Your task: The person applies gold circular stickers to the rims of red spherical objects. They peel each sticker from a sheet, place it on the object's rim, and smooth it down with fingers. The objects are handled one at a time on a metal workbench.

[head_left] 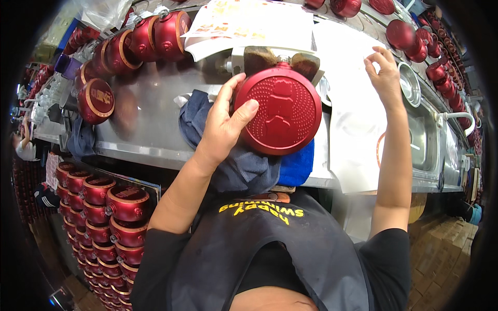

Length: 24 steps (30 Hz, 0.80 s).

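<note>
My left hand (224, 120) grips the left rim of a round, glossy red metal pot (282, 111). The pot's bottom, with a dotted pattern, faces me. Behind its upper edge is a bracket with two dark worn pads (261, 60). Below the pot lie a dark grey-blue cloth (244, 168) and a bright blue cloth (298, 165). Over to the right, my right hand (384, 75) is raised above white sheeting (355, 124). Its thumb and forefinger meet in a pinch; whatever is between them, if anything, is too small to make out.
Several red pots (158, 36) line the back left of the metal bench (155, 103). Stacked red pots (129, 202) stand at my lower left. A printed sheet (249, 23) lies at the back. On the right are a sink (425, 137), a glass lid (410, 83) and more red pots (402, 35).
</note>
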{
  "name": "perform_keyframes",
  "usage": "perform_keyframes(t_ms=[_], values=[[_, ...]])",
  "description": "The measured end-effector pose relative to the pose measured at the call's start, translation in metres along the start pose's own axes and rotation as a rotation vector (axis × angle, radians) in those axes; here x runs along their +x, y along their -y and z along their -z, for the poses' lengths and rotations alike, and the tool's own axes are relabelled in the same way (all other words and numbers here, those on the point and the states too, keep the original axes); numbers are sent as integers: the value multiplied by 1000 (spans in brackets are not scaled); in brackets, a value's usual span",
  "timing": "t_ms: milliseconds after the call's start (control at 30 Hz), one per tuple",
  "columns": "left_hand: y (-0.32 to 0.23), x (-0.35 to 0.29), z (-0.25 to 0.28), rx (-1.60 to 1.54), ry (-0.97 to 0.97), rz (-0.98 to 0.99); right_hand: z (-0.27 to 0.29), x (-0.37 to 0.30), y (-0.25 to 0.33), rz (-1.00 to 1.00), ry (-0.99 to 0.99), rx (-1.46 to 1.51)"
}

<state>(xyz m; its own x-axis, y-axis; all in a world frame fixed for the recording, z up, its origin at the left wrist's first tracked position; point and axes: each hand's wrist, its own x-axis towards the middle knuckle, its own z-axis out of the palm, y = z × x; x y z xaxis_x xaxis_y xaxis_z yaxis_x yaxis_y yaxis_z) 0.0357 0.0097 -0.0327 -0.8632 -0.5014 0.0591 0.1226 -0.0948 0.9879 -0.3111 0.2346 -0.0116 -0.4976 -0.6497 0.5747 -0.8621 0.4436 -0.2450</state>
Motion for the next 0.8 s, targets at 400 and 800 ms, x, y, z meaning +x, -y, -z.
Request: perform_keyframes(t_ms=[400,800], values=[[3,-11,-3,208,-65,-168,73,12,184,202,416,641],[-6,-25,-23,857,-113,-359,3,-13,192,239,164,425]])
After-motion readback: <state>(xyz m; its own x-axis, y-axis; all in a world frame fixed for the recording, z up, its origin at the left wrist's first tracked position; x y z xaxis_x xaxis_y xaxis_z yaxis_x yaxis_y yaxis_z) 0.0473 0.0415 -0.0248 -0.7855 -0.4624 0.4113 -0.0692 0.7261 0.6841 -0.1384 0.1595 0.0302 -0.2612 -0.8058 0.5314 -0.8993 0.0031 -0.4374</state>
